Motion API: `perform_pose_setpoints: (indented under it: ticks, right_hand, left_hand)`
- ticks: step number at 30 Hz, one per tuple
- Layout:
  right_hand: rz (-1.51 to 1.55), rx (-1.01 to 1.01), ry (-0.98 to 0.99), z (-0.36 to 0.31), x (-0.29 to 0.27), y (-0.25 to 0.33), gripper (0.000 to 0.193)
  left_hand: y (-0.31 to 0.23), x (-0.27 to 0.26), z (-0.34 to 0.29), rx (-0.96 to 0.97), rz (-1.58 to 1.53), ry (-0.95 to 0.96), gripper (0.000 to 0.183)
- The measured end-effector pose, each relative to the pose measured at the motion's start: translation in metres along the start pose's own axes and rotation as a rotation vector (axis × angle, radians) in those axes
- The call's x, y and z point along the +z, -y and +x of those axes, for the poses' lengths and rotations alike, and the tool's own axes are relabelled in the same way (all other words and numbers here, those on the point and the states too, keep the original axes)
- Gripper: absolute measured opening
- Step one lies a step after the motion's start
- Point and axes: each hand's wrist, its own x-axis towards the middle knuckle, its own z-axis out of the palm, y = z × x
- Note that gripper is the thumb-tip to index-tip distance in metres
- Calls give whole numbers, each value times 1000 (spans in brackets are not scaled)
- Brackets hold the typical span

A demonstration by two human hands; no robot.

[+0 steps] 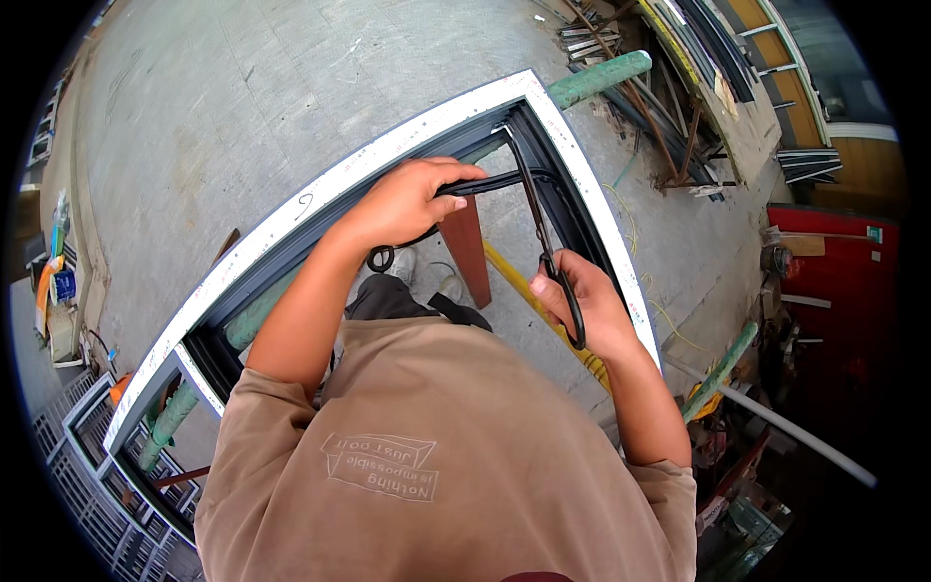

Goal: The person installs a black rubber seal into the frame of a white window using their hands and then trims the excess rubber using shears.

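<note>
A window frame (333,181), white on its upper face and dark grey inside, lies in front of me. My left hand (405,202) is closed on a black rubber strip (499,181) at the frame's far side. The strip runs right toward the frame's corner, and a small black curl (381,259) hangs below my left wrist. In my right hand (593,296) is a pair of scissors (541,228) with dark handles. The long blades point away from me into the far right corner and cross the strip. Whether the blades are apart, I cannot tell.
Green round pipes (603,80) support the frame. Beneath the opening are a reddish-brown bar (465,254) and a yellow bar (524,286), near my shoes. Scrap metal strips (669,126) lie at the far right, and a red panel (834,257) stands right. Metal grilles (73,446) are at left.
</note>
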Motion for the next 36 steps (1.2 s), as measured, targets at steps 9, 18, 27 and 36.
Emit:
perform_pose_setpoints:
  ticks: [9, 18, 27, 36]
  right_hand:
    - [580, -308, -510, 104, 99, -11, 32]
    - [632, -342, -614, 119, 110, -6, 26]
    - [782, -249, -514, 120, 112, 1, 23]
    - [692, -308, -393, 73, 118, -10, 28]
  left_hand:
    - [-1, -1, 1, 0, -23, -6, 42]
    - [8, 1, 1, 19, -21, 3, 46]
    - [4, -2, 0, 39, -17, 13, 45]
    - [3, 0, 1, -28, -16, 23, 44]
